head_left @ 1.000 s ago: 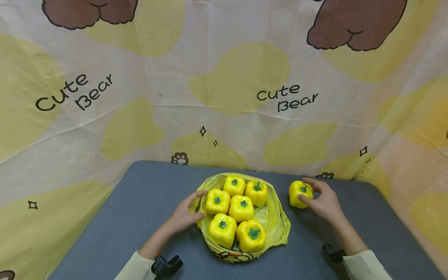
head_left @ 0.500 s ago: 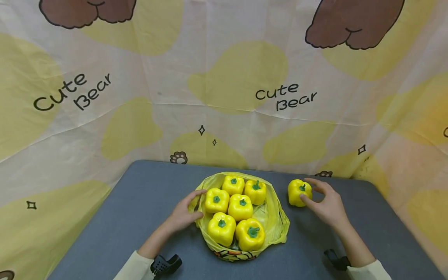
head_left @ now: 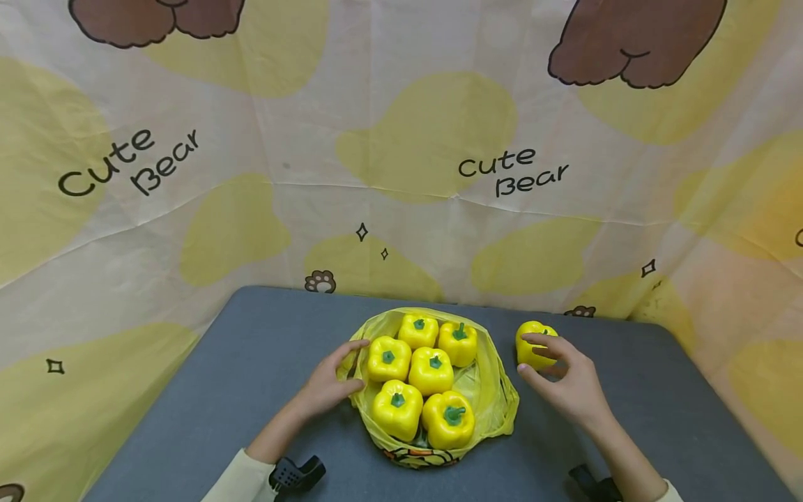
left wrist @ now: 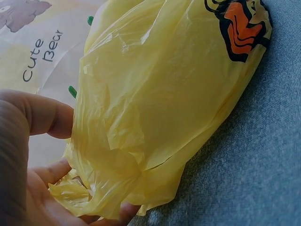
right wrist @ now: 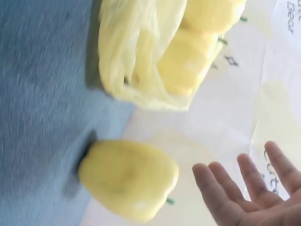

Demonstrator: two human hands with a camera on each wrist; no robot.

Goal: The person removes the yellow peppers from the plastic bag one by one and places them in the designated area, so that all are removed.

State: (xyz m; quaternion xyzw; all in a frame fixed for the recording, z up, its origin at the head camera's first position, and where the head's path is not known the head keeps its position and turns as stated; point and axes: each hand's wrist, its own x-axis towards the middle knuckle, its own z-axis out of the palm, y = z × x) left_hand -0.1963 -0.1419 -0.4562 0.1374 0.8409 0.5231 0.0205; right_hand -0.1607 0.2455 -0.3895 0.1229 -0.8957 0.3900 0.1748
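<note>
A yellow plastic bag point(head_left: 495, 408) with its mouth spread wide stands on the table, and several yellow bell peppers point(head_left: 431, 373) with green stems lie inside. My left hand point(head_left: 327, 383) holds the bag's left edge; in the left wrist view the thumb point(left wrist: 51, 115) lies against the plastic and the fingers reach behind a loose fold. One more bell pepper point(head_left: 534, 328) sits on the table right of the bag. My right hand point(head_left: 574, 383) hovers in front of that pepper with spread fingers, partly covering it. The right wrist view shows a gap between the fingertips and the pepper point(right wrist: 127, 179).
The grey table point(head_left: 282, 328) has rounded far corners. Directly behind it hangs a cloth backdrop point(head_left: 401, 139) with yellow patches and bear prints. Black straps point(head_left: 297, 475) sit at both wrists.
My right hand has let go of the single bell pepper and moved slightly left and toward me. The pepper stays on the table. My left hand keeps its place at the bag.
</note>
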